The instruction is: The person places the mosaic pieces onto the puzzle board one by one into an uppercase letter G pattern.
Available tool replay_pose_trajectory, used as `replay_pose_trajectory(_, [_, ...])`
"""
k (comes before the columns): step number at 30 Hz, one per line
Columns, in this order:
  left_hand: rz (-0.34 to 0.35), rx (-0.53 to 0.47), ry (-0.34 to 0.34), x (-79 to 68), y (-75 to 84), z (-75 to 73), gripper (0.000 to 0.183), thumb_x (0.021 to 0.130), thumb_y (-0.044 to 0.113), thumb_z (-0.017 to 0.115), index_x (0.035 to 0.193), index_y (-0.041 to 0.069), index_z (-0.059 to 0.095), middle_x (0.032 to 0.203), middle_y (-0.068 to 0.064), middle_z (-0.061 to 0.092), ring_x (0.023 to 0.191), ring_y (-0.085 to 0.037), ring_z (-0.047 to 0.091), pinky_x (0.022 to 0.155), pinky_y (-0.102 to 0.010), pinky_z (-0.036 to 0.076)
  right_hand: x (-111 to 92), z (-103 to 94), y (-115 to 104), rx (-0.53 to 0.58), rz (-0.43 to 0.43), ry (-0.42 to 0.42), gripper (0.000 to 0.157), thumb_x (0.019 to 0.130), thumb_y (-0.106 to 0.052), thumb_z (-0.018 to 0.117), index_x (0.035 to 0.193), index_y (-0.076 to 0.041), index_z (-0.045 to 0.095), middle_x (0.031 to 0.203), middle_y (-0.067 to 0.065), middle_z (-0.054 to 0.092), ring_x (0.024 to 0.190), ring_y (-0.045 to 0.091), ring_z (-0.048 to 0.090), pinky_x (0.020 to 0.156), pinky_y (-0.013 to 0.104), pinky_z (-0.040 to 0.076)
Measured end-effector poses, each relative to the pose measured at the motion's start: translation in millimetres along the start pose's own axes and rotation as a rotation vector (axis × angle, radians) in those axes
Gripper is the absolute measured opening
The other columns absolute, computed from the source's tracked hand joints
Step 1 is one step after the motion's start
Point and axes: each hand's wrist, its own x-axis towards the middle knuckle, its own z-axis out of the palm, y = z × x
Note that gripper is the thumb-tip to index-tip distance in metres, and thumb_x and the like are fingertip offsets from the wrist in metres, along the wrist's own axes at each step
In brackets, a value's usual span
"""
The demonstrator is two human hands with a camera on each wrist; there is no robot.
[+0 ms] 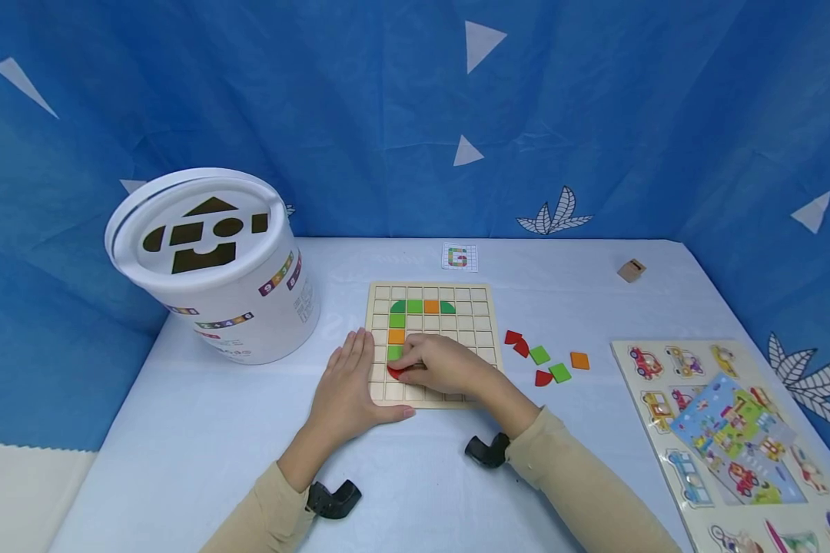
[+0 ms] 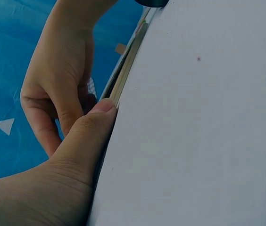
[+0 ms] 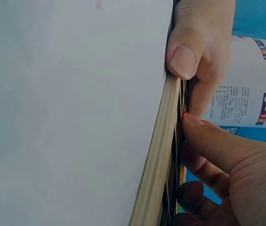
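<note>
A square wooden grid board (image 1: 480,326) lies on the table. On its upper left, green and orange square tiles form a row and a column, with a dark green quarter-circle tile (image 1: 446,308) ending the row. My right hand (image 1: 449,364) pinches a red quarter-circle tile (image 1: 395,374) just below the column's lowest green tile (image 1: 395,352). Along the board's left edge, my left hand (image 1: 349,384) rests with straight fingers; its thumb (image 2: 88,127) lies against the front edge. In the right wrist view, red shows at my right thumb tip (image 3: 193,120).
Loose red, green and orange tiles (image 1: 540,355) lie right of the board. Behind it is a small pattern card (image 1: 459,257) with a G. A white bucket (image 1: 249,330) stands left; a vehicle puzzle board (image 1: 653,430) lies right. A small brown block (image 1: 632,270) sits at the back right.
</note>
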Motion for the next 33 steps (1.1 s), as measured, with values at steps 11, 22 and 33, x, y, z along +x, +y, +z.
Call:
replay_pose_trajectory(11, [-0.012, 0.002, -0.002, 0.1, 0.2, 2.0, 0.138, 0.061, 0.084, 0.069, 0.158, 0.001, 0.015, 0.167, -0.014, 0.015, 0.156, -0.029, 0.011, 0.125, -0.051, 0.015, -21.3, -12.4, 9.7, 0.083, 0.104, 0.069, 0.031, 0.088, -0.028, 0.076, 0.119, -0.024, 0.074, 0.103, -0.013, 0.069, 0.091, 0.003, 0.058, 0.081, 0.021, 0.053])
replay_pose_trajectory(22, [-0.018, -0.002, -0.002, 0.5, -0.9, 3.5, 0.138, 0.062, 0.082, 0.071, 0.158, 0.002, 0.015, 0.167, -0.013, 0.014, 0.156, -0.029, 0.011, 0.125, -0.05, 0.015, -78.1, -49.4, 48.0, 0.035, 0.254, 0.223, 0.034, 0.089, -0.023, 0.075, 0.122, -0.015, 0.071, 0.094, -0.006, 0.063, 0.075, 0.014, 0.052, 0.062, 0.026, 0.047])
replay_pose_trajectory(33, [-0.012, -0.018, -0.004, 0.6, -0.6, 2.9, 0.136, 0.063, 0.081, 0.071, 0.158, 0.001, 0.015, 0.167, -0.013, 0.014, 0.156, -0.028, 0.01, 0.126, -0.05, 0.014, -124.8, -64.5, 91.6, -0.089, 0.498, 0.299, 0.047, 0.083, -0.025, 0.082, 0.126, -0.014, 0.068, 0.102, 0.007, 0.067, 0.084, 0.02, 0.055, 0.067, 0.028, 0.054])
